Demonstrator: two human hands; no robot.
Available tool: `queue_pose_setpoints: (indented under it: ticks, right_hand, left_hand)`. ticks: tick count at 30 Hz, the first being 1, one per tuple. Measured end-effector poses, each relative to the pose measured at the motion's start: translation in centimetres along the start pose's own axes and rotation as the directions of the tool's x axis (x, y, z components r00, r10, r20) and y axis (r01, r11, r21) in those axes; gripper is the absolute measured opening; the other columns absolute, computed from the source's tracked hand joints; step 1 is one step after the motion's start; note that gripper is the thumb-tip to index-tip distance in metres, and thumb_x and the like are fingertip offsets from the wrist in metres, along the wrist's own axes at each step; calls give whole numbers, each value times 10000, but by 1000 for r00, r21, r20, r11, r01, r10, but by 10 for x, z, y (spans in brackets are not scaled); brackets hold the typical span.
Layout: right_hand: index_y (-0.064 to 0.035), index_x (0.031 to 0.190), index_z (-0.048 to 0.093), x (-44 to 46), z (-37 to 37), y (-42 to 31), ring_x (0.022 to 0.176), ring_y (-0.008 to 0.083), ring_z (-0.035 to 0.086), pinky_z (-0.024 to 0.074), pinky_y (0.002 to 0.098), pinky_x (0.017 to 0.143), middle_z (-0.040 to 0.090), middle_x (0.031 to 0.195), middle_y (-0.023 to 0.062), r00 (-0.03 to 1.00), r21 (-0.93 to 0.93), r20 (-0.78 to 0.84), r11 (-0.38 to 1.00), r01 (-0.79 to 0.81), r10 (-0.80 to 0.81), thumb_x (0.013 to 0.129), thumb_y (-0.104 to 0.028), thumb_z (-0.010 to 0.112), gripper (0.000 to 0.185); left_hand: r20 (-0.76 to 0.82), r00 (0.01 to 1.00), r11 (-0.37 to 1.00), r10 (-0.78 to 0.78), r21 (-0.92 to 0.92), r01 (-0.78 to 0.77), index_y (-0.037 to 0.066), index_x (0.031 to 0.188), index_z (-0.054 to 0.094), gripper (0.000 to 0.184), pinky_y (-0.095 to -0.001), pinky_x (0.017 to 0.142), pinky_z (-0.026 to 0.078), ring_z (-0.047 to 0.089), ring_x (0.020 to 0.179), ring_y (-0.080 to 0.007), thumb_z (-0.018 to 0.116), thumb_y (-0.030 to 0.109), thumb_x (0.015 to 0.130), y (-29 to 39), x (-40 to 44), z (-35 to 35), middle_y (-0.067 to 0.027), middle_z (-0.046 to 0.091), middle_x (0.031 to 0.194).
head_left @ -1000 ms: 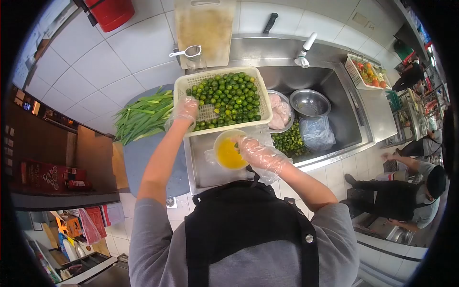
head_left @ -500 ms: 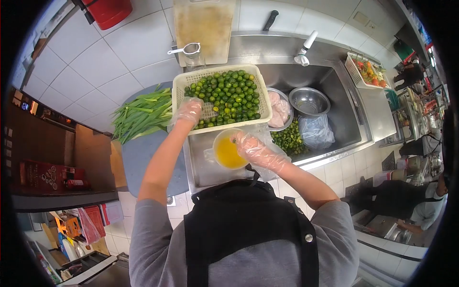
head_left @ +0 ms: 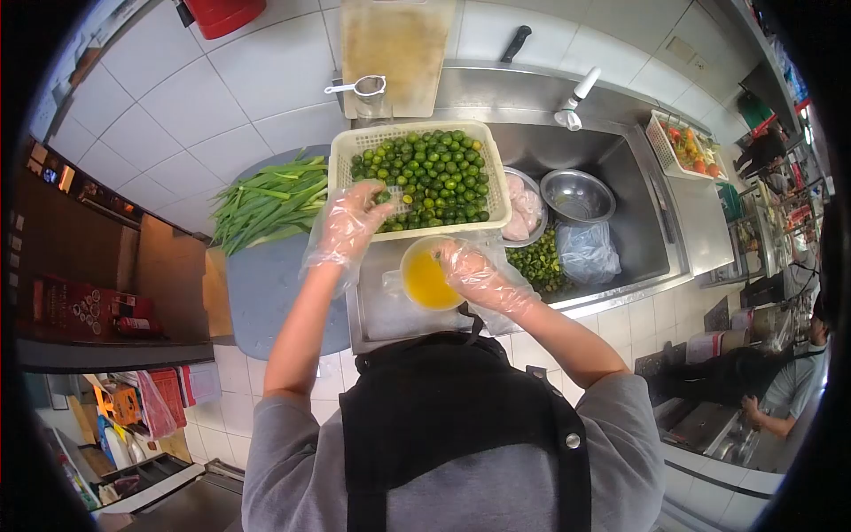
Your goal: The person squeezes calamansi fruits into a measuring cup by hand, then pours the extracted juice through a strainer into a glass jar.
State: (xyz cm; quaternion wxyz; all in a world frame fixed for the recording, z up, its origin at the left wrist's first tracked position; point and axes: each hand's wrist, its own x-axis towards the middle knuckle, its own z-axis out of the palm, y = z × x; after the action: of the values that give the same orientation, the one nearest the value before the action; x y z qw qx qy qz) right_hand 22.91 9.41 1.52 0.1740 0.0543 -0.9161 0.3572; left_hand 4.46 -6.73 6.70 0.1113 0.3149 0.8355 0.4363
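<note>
Small, round, glossy green citrus fruits point(head_left: 443, 173), a few yellowish, fill much of the cream perforated basket point(head_left: 441, 229) in the upper middle of the frame. The left hand point(head_left: 350, 226), in a clear plastic glove, bends its fingers over the basket's lower left corner; the gloved right hand point(head_left: 476, 275) curls over a pale cup point(head_left: 404, 273) of yellow liquid point(head_left: 427, 284) at centre. Both grips are partly closed, but the fingers hide whether either has hold of a fruit. The cup stands on the metal surface point(head_left: 390, 317); left of it, a blue-grey surface point(head_left: 284, 284) carries long green stalks point(head_left: 266, 202). White wall tiles point(head_left: 177, 75) line the upper left, and a sink point(head_left: 634, 239) lies right of centre. The cup sits just beside the basket's front edge; left of the cup, the metal surface extends to its raised edge.
</note>
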Motion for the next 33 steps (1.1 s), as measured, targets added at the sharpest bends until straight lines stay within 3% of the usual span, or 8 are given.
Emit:
queue_pose_setpoints:
  ticks: [4, 15, 17, 19, 23, 25, 28, 33]
  right_hand:
    - [-30, 1019, 561, 3, -3, -8, 896, 405, 602, 484, 474, 785, 623, 906, 206, 992, -36, 50, 992, -118, 119, 830, 16, 515, 200]
    - [-86, 933, 562, 37, -71, -82, 745, 314, 600, 495, 455, 701, 584, 772, 112, 984, -446, -158, 895, 0, -79, 786, -35, 592, 159]
    - [-94, 933, 566, 28, -56, -75, 783, 315, 599, 488, 432, 690, 575, 835, 130, 991, -612, 83, 790, -33, 106, 806, -98, 589, 129]
    - [-103, 966, 579, 5, -28, -29, 775, 294, 611, 506, 394, 672, 580, 816, 132, 975, -612, 36, 766, 194, -218, 840, -118, 551, 131]
    - [-113, 1172, 638, -9, -71, -34, 1030, 331, 614, 487, 420, 915, 665, 1038, 149, 978, -446, 29, 878, -174, 209, 901, -76, 435, 340]
    - [-120, 1255, 604, -23, -93, -30, 1050, 325, 612, 493, 413, 919, 667, 1052, 153, 832, -592, 138, 718, -365, 537, 884, -86, 471, 395]
    - [-138, 1290, 579, -35, -80, -27, 1067, 318, 613, 504, 404, 922, 659, 1090, 140, 983, -669, -35, 727, -157, 181, 890, -86, 520, 408]
    - [-145, 1303, 555, -4, -46, -64, 1110, 333, 586, 489, 413, 956, 626, 1146, 138, 989, -158, 11, 977, -144, 148, 908, -96, 562, 398]
  left_hand:
    - [-29, 1000, 950, 6, -311, -15, 37, 1142, 667, 385, -339, 843, 515, 629, 952, -194, 788, 167, 801, -5, -22, 3, -84, 672, 1114]
    - [-107, 994, 958, 9, -285, -40, 36, 1139, 666, 398, -299, 758, 508, 583, 808, -140, 804, 172, 791, 9, -56, -6, -64, 669, 962]
    - [-102, 995, 958, -2, -284, -27, 44, 1147, 668, 397, -296, 765, 509, 586, 815, -139, 800, 161, 791, 9, -60, -2, -61, 668, 960]
    - [-27, 999, 911, -44, -411, 29, 67, 1167, 672, 400, -291, 783, 512, 594, 834, -132, 791, 143, 793, 0, -56, 8, -53, 675, 988]
    - [146, 988, 798, -44, -591, 122, 50, 1225, 640, 351, -305, 859, 523, 612, 1001, -142, 683, 72, 878, -7, -66, 21, -56, 643, 1201]
    - [143, 990, 792, 21, -606, 70, 24, 1279, 592, 365, -319, 924, 513, 601, 1071, -167, 632, 74, 920, -4, -71, 27, -87, 614, 1256]
    - [349, 937, 642, -21, -714, 281, 32, 1341, 533, 418, -308, 896, 524, 605, 1052, -170, 607, 20, 929, 6, -77, 32, -95, 594, 1272]
    - [312, 950, 729, 10, -653, 207, 27, 1351, 505, 478, -312, 930, 493, 589, 1043, -156, 663, 34, 901, 7, -82, 49, -73, 601, 1247]
